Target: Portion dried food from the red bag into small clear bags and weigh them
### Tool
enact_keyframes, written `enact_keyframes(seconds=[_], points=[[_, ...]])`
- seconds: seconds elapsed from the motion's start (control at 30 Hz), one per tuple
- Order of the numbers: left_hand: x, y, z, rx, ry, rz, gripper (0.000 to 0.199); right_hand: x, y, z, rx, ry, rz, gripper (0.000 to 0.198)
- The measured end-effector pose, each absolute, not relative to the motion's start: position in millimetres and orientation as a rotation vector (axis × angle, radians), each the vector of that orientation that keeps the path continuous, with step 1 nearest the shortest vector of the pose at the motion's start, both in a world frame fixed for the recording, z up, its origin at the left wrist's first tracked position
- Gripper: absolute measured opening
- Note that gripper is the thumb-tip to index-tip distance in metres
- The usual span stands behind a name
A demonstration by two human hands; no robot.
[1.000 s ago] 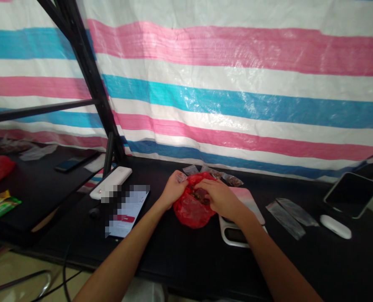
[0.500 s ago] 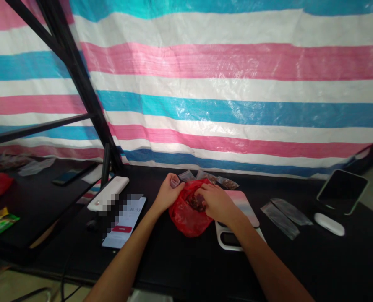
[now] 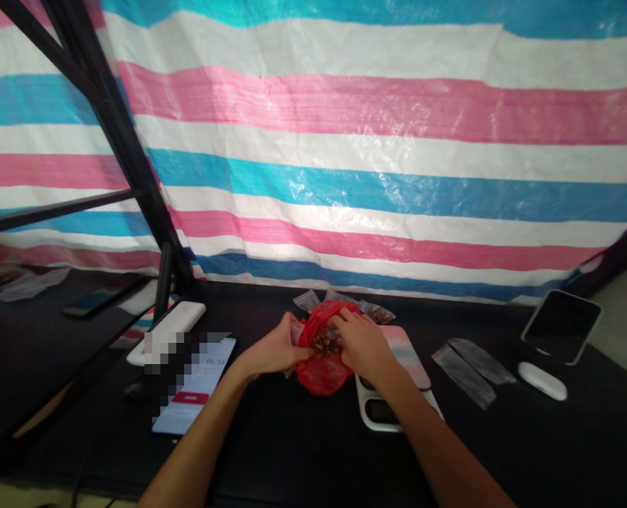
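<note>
A red plastic bag [image 3: 324, 377] stands with its mouth open on the black table, holding small brown dried bits [image 3: 326, 343]. My left hand [image 3: 277, 347] is closed on a small clear plastic bag [image 3: 295, 329] at the left side of the red bag, its thumb by the brown bits. At the opposite side, my right hand [image 3: 363, 342] curls its fingers over the red bag's rim; the fingertips are partly hidden. Under my right forearm lies a white kitchen scale [image 3: 369, 422] with a pinkish top plate [image 3: 405, 360].
Several small filled clear bags [image 3: 377, 312] lie behind the red bag. Flat clear bags [image 3: 464, 374], a white oval case [image 3: 542, 381] and a propped dark-screened device [image 3: 563, 326] are at right. A lit phone [image 3: 197, 388] and white power bank [image 3: 173, 328] lie left, near a black frame post [image 3: 128, 162].
My left hand has turned and lowered toward the red bag's mouth, bringing the clear bag against its side. My right hand stays at the rim. The whole view has shifted slightly.
</note>
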State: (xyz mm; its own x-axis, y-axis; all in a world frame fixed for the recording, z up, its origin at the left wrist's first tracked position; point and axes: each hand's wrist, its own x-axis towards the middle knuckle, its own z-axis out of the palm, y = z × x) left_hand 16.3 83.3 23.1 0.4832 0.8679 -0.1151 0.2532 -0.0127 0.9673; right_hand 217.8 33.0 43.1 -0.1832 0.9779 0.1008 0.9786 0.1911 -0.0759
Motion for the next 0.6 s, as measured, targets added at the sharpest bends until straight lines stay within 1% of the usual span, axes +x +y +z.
enact_keyframes(seconds=[0.1,0.27,0.37,0.6], points=[[21,90,17,1.548,0.948,0.661,0.044,218,32,44,-1.880,-2.331,0.030,0.045],[22,103,17,1.415,0.832,1.037,0.051,217,31,47,-1.845,-2.308,0.113,0.038],[23,106,17,1.424,0.755,1.189,0.051,215,29,49,-1.894,-2.288,0.139,0.034],[26,109,14,1.578,0.815,1.337,0.051,210,27,49,-2.015,-2.224,0.149,0.036]])
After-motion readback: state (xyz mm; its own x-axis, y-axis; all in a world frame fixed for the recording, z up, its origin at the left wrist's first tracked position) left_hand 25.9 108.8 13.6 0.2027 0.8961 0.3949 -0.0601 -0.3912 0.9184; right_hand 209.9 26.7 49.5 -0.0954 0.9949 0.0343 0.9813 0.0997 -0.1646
